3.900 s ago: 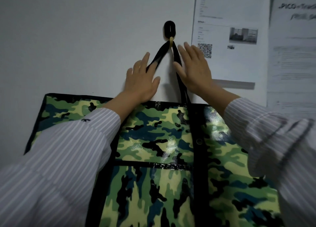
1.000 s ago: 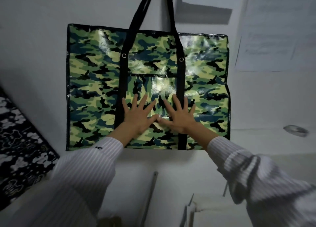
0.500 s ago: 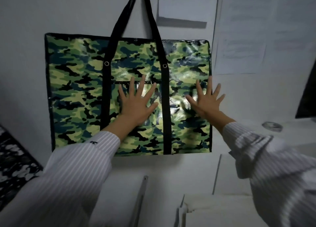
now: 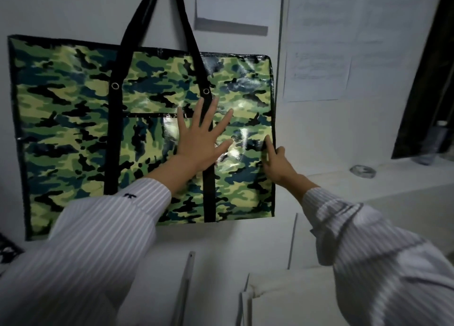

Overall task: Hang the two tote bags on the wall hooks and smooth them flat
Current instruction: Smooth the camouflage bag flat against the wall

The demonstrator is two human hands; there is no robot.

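A green camouflage tote bag (image 4: 73, 129) with black trim hangs flat on the white wall. Its black handles (image 4: 137, 23) run up past the top of the frame, so the hook is hidden. My left hand (image 4: 199, 141) lies open on the bag's right half, fingers spread, palm pressed over the right strap. My right hand (image 4: 280, 166) is at the bag's right edge about halfway up, with thumb and fingers closed on the black border. A black-and-white patterned fabric (image 4: 6, 249) peeks in at the lower left; I cannot tell whether it is a bag.
Printed papers (image 4: 319, 75) are stuck to the wall right of the bag. A tape roll (image 4: 363, 171) lies on a white ledge, beside a bottle (image 4: 437, 141) and a dark panel (image 4: 422, 92). White boxes (image 4: 282, 298) sit below the bag.
My right hand slid from the bag's face out to its right edge and closed on it. My left hand moved right across the strap, still flat. The view shifted right.
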